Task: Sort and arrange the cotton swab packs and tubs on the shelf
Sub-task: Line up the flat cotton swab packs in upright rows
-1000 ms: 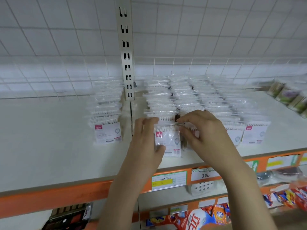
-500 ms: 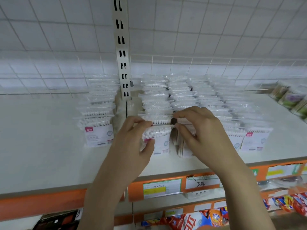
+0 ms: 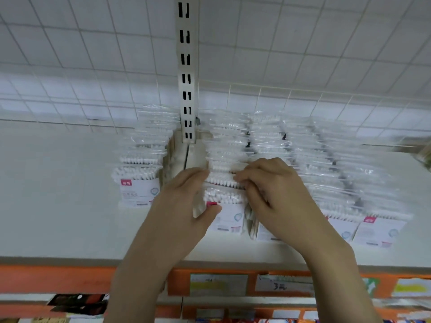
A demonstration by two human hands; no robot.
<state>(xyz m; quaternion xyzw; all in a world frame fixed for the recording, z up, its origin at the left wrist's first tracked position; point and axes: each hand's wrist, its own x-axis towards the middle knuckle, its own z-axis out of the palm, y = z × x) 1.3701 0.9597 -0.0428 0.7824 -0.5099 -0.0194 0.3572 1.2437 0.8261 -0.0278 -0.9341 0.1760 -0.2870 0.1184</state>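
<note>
Clear cotton swab packs with white cards and small red labels stand upright in rows on the white shelf. My left hand grips the left side of the front pack of the middle row, thumb across its face. My right hand pinches the top edges of packs at that pack's right side, covering the front of the neighbouring row. One row of packs stands left of the upright post, and several more rows run to the right.
A slotted metal upright rises from the shelf's back between the rows. A wire grid backs the shelf. The orange front rail carries price tags. Coloured goods lie on the shelf below.
Both hands have pushed the front pack away from the shelf edge, up against the row behind it. The view has moved closer and tilted upward.
</note>
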